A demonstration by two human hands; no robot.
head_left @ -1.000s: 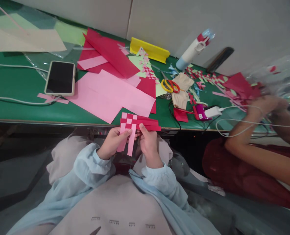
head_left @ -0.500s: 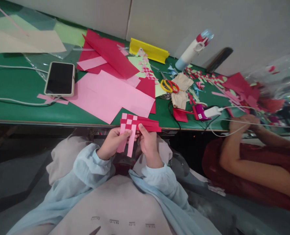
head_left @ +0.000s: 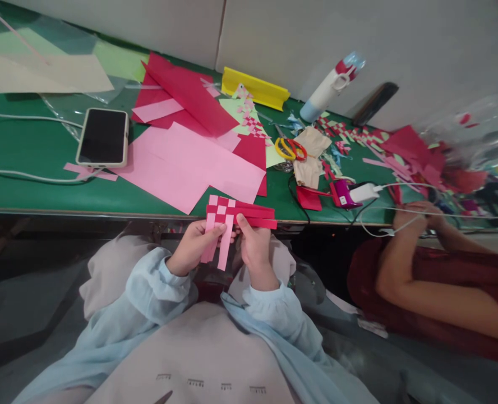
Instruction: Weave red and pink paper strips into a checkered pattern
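Note:
Between my two hands, just in front of the table edge, is a piece of woven paper strips (head_left: pixel 221 209) with a pink and red checkered corner. Pink strips hang down from it and red strips stick out to the right. My left hand (head_left: pixel 195 247) pinches the pink strips at the lower left, thumb on top. My right hand (head_left: pixel 254 247) grips the red strips, its thumb lying on them below the upper ones; its other fingers are mostly hidden behind the paper.
On the green table (head_left: pixel 30 193) lie pink paper (head_left: pixel 173 163), red paper (head_left: pixel 185 95), a phone (head_left: pixel 104 137) with white cables, scissors (head_left: pixel 290 149) and a white charger (head_left: pixel 364 192). A bottle (head_left: pixel 327 92) leans at the back. Another person's hands (head_left: pixel 417 216) are at the right.
The lowest red strip now stands slightly apart from the upper red strips near my right thumb. Both hands have hardly moved.

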